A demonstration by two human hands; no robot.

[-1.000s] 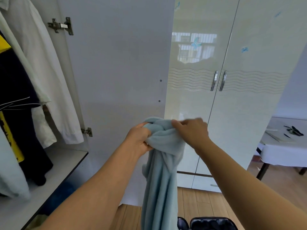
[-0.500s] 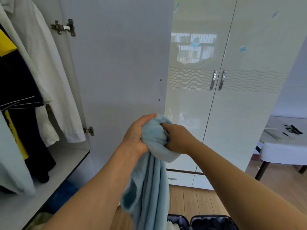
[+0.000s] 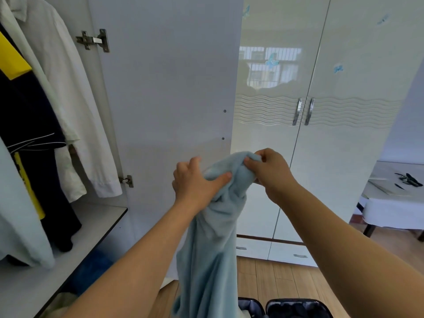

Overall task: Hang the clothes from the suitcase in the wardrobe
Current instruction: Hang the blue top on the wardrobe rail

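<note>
The wardrobe shelf [image 3: 101, 222], white with a dark front edge, carries the hems of a dark garment [image 3: 57, 226] and a pale blue garment [image 3: 20, 237]. On the wooden floor [image 3: 275, 278] stands a black suitcase [image 3: 296, 308]. At far right, a white-covered counter [image 3: 390, 210] holds dark scissors [image 3: 410, 179] and a flat pale sheet [image 3: 385, 187].

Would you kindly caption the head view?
Both hands grip a light-blue garment before the open wardrobe.
</note>
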